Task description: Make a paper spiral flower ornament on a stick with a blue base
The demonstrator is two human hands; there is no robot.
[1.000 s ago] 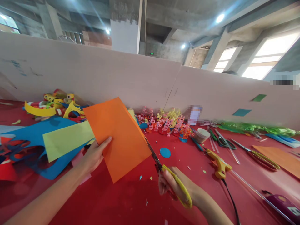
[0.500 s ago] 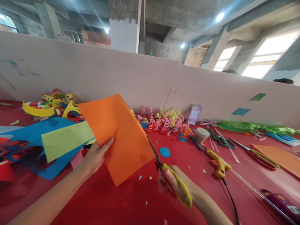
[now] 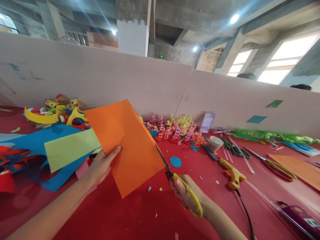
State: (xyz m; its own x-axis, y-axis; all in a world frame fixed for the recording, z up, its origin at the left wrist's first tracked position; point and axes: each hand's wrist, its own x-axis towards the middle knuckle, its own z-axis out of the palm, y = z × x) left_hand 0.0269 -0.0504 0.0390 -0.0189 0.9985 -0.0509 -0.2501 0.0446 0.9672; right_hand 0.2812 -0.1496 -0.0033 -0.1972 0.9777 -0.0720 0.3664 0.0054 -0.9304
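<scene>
My left hand (image 3: 103, 165) pinches a sheet of orange paper (image 3: 136, 146) by its left side, thumb on the near face and fingers behind it. The sheet is held up at a tilt over the red table. My right hand (image 3: 187, 191) grips yellow-handled scissors (image 3: 193, 198), whose dark blades lie along the sheet's right edge. Whether the blades have cut into the paper I cannot make out. Just right of the blades, a blue paper disc (image 3: 175, 162) lies on the table. Small paper scraps are scattered beneath the sheet.
Behind the sheet stand pink, yellow and orange paper spirals (image 3: 177, 130). Blue paper with holes (image 3: 57, 133) and a pale green sheet (image 3: 72, 148) lie left. On the right are a yellow glue gun (image 3: 233, 175), more scissors (image 3: 275, 165) and a tape roll (image 3: 215, 144). A white partition (image 3: 100, 76) closes the back.
The scissors' handles have drawn closer together as my right hand tightens, and the blades have shifted slightly. The orange paper and my left hand have barely moved.
</scene>
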